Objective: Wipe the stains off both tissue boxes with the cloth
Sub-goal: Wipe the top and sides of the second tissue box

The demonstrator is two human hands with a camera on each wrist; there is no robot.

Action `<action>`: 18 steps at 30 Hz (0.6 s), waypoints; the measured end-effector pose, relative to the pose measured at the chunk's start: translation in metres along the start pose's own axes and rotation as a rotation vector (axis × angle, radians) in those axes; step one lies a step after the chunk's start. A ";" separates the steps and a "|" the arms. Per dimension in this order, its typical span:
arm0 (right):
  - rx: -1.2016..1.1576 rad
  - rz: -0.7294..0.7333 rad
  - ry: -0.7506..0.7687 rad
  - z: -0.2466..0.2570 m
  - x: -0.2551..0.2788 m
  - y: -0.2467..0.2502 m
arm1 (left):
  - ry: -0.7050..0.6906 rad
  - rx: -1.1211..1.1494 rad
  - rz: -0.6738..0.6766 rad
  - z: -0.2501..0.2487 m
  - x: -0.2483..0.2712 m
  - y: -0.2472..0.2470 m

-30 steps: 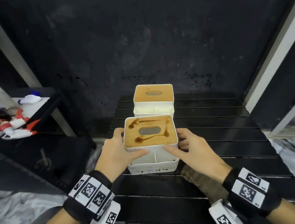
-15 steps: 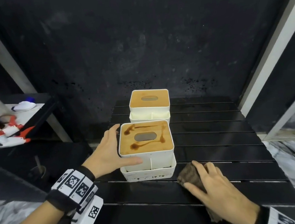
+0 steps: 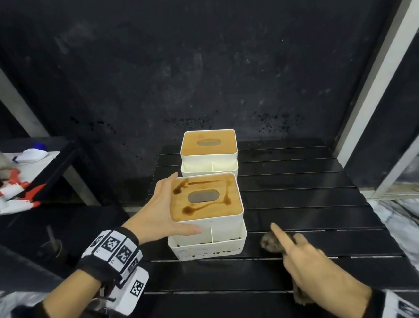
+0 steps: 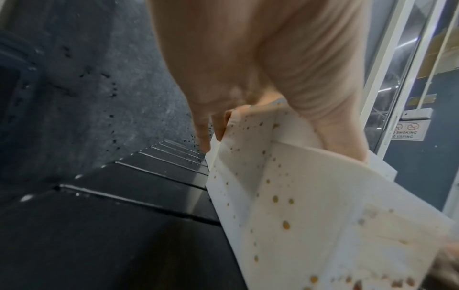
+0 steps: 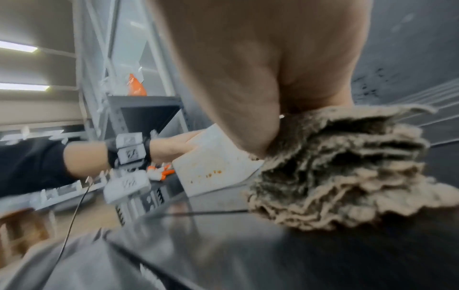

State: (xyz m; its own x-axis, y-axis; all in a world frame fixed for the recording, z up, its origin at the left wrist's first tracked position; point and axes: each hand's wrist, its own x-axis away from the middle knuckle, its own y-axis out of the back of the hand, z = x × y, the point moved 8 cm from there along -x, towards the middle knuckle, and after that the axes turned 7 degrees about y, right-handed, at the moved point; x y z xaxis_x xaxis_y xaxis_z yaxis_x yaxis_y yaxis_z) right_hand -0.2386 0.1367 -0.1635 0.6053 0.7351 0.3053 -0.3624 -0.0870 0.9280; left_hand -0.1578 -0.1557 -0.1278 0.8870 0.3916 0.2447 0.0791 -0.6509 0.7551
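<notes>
**Hands at the stained tissue box**

Left hand [image 3: 159,215] is bracing the near white square tissue box with the brown-streaked wooden lid [image 3: 205,206], thumb on its front wall, fingers lying along its left side. Right hand [image 3: 311,269] is gripping the crumpled brown cloth [image 3: 267,242] on the black slatted table [image 3: 306,180], just right of that box, forefinger extended. Behind it is standing a second white wooden-lidded tissue box [image 3: 208,148].

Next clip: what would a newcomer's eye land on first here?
The dark brown streaks on the wooden lid of the near tissue box, mid-table, which the left hand steadies. The far tissue box behind it looks cleaner. At lower right, the right hand gathers the brown cloth off the black slatted table.
</notes>
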 end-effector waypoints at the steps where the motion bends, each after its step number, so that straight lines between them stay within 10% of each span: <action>1: -0.098 -0.035 -0.001 -0.005 0.002 0.007 | -0.003 0.000 -0.008 0.000 0.000 0.001; 9: -0.511 -0.447 0.219 0.017 -0.006 0.101 | -0.097 0.029 -0.029 -0.017 0.013 -0.013; 18: -0.052 -0.343 0.251 0.047 -0.042 0.101 | -0.107 0.050 -0.014 -0.030 0.019 -0.034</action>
State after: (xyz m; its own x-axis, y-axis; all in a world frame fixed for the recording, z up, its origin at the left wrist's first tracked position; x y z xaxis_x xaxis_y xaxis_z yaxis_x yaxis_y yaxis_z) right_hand -0.2674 0.0653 -0.0727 0.5080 0.8569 -0.0871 -0.2090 0.2207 0.9527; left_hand -0.1570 -0.1069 -0.1305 0.9287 0.3315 0.1660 0.1124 -0.6784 0.7260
